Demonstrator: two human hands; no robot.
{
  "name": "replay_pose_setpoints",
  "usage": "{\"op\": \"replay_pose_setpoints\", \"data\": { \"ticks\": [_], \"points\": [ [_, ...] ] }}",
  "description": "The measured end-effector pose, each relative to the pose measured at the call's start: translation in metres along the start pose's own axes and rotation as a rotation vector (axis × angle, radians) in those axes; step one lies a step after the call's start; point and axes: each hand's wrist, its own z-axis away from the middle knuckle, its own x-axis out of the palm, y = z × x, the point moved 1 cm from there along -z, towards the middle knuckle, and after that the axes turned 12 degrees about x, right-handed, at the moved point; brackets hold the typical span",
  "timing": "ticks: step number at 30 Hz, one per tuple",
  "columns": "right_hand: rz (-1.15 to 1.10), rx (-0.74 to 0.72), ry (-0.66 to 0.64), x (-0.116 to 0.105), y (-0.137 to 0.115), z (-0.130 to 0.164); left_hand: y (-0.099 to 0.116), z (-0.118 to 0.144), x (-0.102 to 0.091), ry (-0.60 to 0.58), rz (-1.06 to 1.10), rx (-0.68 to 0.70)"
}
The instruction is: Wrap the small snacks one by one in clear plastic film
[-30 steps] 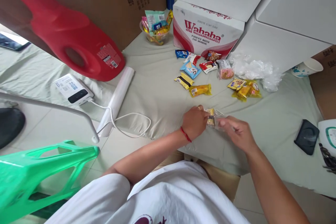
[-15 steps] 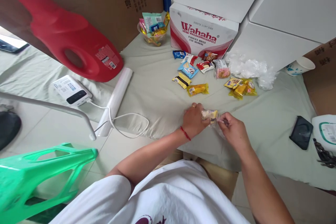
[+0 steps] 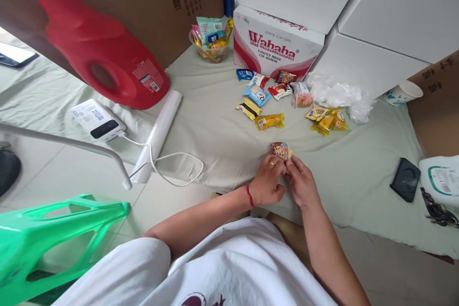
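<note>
A: Start with the containers. What holds what?

B: A small clear bowl (image 3: 210, 50) stands by the brown cardboard wall (image 3: 143, 5), stuffed with wrapped snacks in teal, blue, pink and yellow, some poking above its rim. Next to it is a white and red carton printed "Wahaha" (image 3: 278, 45), shut, so its contents cannot be seen. A paper cup (image 3: 399, 92) stands far right; its inside cannot be made out.

A: And the thing in hand?

B: A small snack packet (image 3: 280, 150), brownish and speckled like a cookie in a clear wrapper, is pinched at its near end by both hands. The left hand (image 3: 266, 182) and right hand (image 3: 300, 182) sit side by side, touching, fingers curled closed on the wrapper. The packet sticks out just beyond the fingertips, low over the pale green cloth (image 3: 215, 129) that covers the desk, near its front edge.

A: Materials round about?

B: The cloth is soft and creased. Beyond the hands lie loose packets (image 3: 267, 105), glossy foil and plastic, flat and oblong, blue, yellow and red. Crumpled clear plastic film (image 3: 339, 95) lies by the carton. A big glossy red jug (image 3: 103, 57) lies on its side at left, with a white roll (image 3: 159, 131) and a boxy white power bank (image 3: 98, 120) with its cable near it.
</note>
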Motion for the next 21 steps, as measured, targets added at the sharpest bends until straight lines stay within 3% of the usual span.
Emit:
{"op": "replay_pose_setpoints", "data": {
  "ticks": [4,8,11,13,15,19,21],
  "points": [
    [0.079,-0.032,0.049,0.002,0.002,-0.008,-0.005,0.006,-0.011,0.178,0.315,-0.046],
    [0.042,-0.012,0.051,0.003,0.012,-0.006,-0.005,0.009,-0.017,0.438,0.302,-0.442],
    [0.080,-0.007,-0.001,0.003,0.017,-0.001,-0.007,0.003,-0.020,0.308,0.331,-0.529],
    [0.143,-0.019,0.072,-0.005,0.017,0.001,-0.020,-0.007,-0.035,0.218,0.211,-0.505],
    [0.227,-0.048,0.243,-0.023,0.015,0.004,-0.046,-0.025,-0.065,0.244,-0.012,-0.487],
    [0.359,-0.107,0.563,-0.071,0.013,0.013,-0.127,-0.078,-0.153,0.609,-0.427,-0.564],
    [0.399,-0.101,0.673,-0.093,0.018,0.018,-0.170,-0.108,-0.194,0.695,-0.536,-0.632]
  ]
}}
